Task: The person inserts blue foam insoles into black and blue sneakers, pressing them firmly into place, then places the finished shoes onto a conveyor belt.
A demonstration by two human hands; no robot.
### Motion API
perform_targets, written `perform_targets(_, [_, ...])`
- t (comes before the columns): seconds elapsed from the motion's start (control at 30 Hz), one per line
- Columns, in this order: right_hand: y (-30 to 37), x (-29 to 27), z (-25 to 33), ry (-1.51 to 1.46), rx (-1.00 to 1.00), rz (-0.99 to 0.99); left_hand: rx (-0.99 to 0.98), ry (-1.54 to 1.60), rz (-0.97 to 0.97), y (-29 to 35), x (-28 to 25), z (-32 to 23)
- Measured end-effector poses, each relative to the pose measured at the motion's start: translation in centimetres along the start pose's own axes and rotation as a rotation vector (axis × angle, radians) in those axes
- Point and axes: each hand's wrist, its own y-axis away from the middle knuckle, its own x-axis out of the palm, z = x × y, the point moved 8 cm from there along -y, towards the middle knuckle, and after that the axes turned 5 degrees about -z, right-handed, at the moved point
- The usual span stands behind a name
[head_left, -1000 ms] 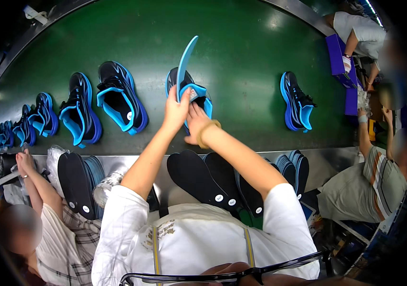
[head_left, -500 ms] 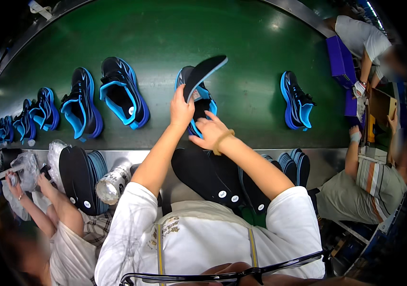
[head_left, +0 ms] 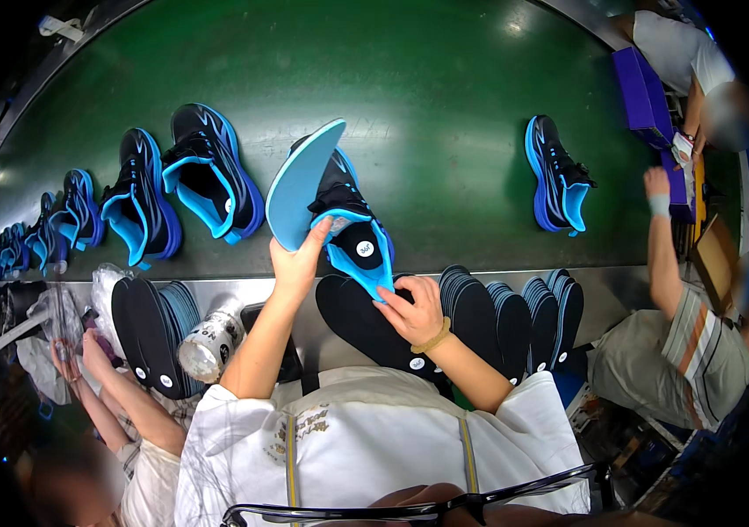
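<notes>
In my left hand (head_left: 297, 262) is a loose insole (head_left: 306, 183), its light blue underside showing, raised beside a black and blue sneaker (head_left: 345, 198). My left thumb lies near the shoe's tongue. The sneaker rests toe-away on the green work surface (head_left: 427, 132), its opening toward me. Another black insole (head_left: 359, 241) with a round white sticker lies inside it. At the heel, my right hand (head_left: 414, 312) pinches the blue collar between thumb and fingers. The fingertips beneath the loose insole are partly hidden.
Several matching sneakers (head_left: 209, 171) line the left; one sneaker (head_left: 556, 176) stands right. Insole stacks (head_left: 469, 307) and another insole stack (head_left: 142, 329) lie along the metal ledge, beside a clear jar (head_left: 209, 347). People work at both sides; purple boxes (head_left: 642, 97) stand far right.
My left hand has turned the loose insole blue side toward me and moved it left. My right hand has come out of the shoe to its heel. The stickered insole now shows inside.
</notes>
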Motion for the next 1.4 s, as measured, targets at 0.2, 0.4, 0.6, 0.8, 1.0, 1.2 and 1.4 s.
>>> perform_targets(0.2, [2.3, -0.3, -2.3, -0.001, 0.079, -0.035, -0.103, -0.04, 0.097, 1.8, 2.4, 0.0])
perform_targets(0.4, [-0.7, 0.4, -1.8, -0.096, -0.003, -0.091, -0.113, 0.016, 0.094, -2.2, 5.3, -0.7])
perform_targets(0.6, [-7.6, 0.1, -0.9, -0.044, 0.09, -0.158, -0.103, -0.037, 0.118, -7.7, 5.7, 0.7])
perform_targets(0.8, [-8.0, 2.4, 0.8, -0.939, 0.432, 0.122, 0.845, -0.721, 0.207, 2.8, 6.3, -5.4])
perform_targets(1.0, [-3.1, -1.6, -4.5, -0.44, 0.162, -0.183, 0.83, -0.832, 0.751, 9.0, 9.8, -6.4])
perform_targets(1.2, [-0.9, -14.8, -22.3, 0.379, 0.84, -0.166, 1.204, -1.185, 0.241, 0.3, 9.8, -5.0])
perform_targets(1.4, [1.0, -10.8, -29.5, 0.557, 0.793, 0.674, 0.818, -1.215, 0.347, -4.5, 9.4, -2.6])
